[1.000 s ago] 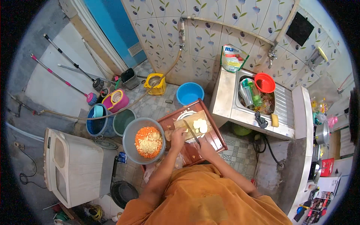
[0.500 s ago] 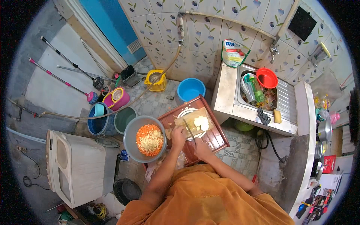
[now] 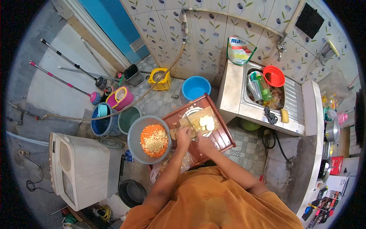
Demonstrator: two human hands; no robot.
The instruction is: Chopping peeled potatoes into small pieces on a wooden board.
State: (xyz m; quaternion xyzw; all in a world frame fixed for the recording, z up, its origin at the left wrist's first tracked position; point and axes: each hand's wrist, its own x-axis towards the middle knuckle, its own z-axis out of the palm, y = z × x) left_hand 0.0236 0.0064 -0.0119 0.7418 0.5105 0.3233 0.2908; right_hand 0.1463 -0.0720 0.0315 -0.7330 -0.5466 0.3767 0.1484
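On a wooden cutting board (image 3: 214, 121), several pale, whitish pieces of food (image 3: 206, 123) lie toward the right side. My right hand (image 3: 206, 144) is closed round the handle of a knife (image 3: 190, 121), whose blade slants away across the board. Just left of it, my left hand (image 3: 184, 138) is closed over the near left part of the board, beside the blade. What its fingers pinch is hidden. A white plate (image 3: 190, 111) shows beneath the board, on a reddish-brown wooden table (image 3: 226, 139). A grey basin (image 3: 134, 142) by the table's left edge holds diced orange and pale-yellow food (image 3: 154, 141).
To the right, a steel sink (image 3: 293, 93) holds bottles and a red bowl (image 3: 274, 76). Beyond the table stand a blue basin (image 3: 196, 88) and a yellow bucket (image 3: 159, 79). A washing machine (image 3: 89, 168) is at left. A plastic bag (image 3: 167, 168) lies near my left forearm.
The view has shifted slightly. My right hand has come a little nearer my left, and the knife has moved slightly away from me. Both hands remain at the board.
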